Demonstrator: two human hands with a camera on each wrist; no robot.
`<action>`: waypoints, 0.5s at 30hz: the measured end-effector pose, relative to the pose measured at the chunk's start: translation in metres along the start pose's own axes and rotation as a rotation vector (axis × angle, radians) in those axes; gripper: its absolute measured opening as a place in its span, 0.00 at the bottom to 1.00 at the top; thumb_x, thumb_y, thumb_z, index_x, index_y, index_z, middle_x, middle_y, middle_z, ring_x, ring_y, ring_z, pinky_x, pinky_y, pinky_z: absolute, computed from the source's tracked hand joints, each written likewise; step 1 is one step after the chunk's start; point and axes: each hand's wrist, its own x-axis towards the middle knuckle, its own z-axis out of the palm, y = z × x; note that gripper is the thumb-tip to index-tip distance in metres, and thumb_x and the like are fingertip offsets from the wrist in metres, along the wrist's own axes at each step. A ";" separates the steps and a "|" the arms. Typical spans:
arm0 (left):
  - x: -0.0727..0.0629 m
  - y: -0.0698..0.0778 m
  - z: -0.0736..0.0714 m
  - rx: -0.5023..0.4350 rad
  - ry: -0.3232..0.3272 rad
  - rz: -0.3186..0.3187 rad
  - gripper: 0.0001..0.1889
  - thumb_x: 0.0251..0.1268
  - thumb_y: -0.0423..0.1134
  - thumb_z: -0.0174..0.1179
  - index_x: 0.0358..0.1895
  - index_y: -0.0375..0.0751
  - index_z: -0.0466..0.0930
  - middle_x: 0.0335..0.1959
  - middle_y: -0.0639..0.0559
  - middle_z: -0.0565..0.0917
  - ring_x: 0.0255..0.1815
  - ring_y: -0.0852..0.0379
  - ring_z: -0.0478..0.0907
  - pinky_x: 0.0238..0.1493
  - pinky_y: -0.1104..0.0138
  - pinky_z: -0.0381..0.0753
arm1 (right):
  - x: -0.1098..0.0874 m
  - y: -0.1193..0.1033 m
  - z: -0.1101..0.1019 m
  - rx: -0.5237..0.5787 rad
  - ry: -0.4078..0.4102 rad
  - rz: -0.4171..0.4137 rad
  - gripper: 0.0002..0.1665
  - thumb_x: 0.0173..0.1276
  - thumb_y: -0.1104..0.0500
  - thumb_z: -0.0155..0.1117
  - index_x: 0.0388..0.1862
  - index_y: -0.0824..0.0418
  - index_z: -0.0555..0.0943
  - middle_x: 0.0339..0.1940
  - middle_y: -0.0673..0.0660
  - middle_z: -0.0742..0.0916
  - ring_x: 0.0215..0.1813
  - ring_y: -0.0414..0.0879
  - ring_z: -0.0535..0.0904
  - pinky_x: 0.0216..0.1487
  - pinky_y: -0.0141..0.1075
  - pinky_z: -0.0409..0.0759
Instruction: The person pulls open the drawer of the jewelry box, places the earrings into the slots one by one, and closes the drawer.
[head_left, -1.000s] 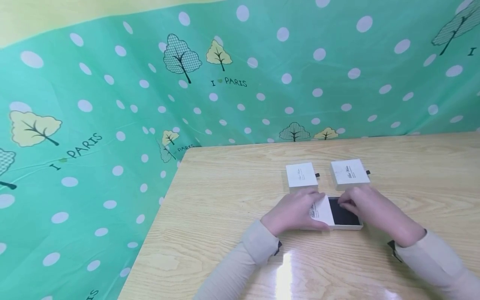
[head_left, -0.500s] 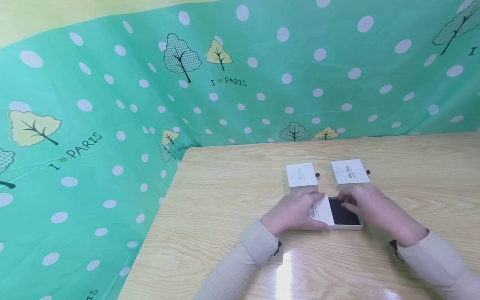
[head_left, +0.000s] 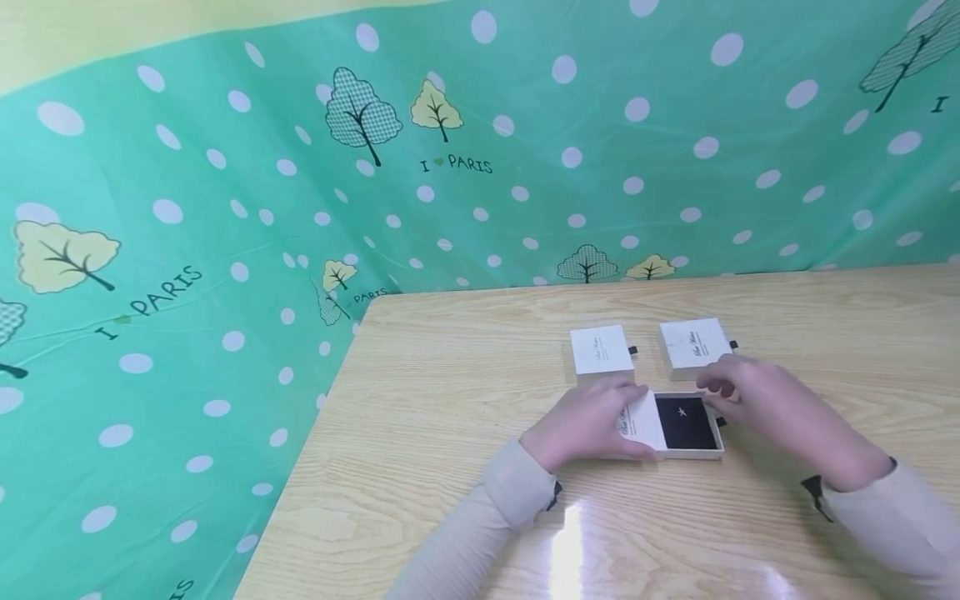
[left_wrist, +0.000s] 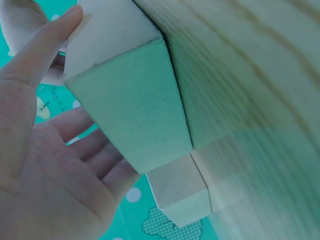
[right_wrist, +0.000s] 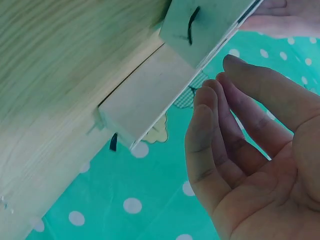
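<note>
On the table a white drawer-style gift box (head_left: 643,423) stands pulled partly out to the right. Its tray (head_left: 693,455) holds a black pad, and a small silver star-shaped piece (head_left: 682,412) lies on it. My left hand (head_left: 588,423) grips the box's printed outer sleeve from the left, thumb on the near side; the left wrist view shows that thumb against the box side (left_wrist: 127,107). Over the tray's right end, my right hand (head_left: 772,408) hovers with loosely curled fingers. In the right wrist view, nothing shows between its thumb and fingertips (right_wrist: 204,112).
Two more white boxes stand behind, a left one (head_left: 602,350) and a right one (head_left: 696,343), each with a black pull tab on its right. The wood-grain table (head_left: 420,400) meets a green dotted curtain (head_left: 480,208) at the back and left.
My right hand has moved right and slightly up from over the black pad, leaving the silver star-shaped piece in sight there. My left hand and the box have stayed in place.
</note>
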 end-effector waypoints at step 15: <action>0.000 0.001 -0.001 0.000 -0.008 -0.003 0.48 0.48 0.69 0.69 0.71 0.47 0.70 0.70 0.54 0.72 0.71 0.59 0.68 0.72 0.69 0.65 | -0.015 0.028 -0.014 -0.055 0.067 0.004 0.12 0.58 0.64 0.72 0.40 0.69 0.85 0.33 0.59 0.87 0.37 0.54 0.83 0.40 0.55 0.84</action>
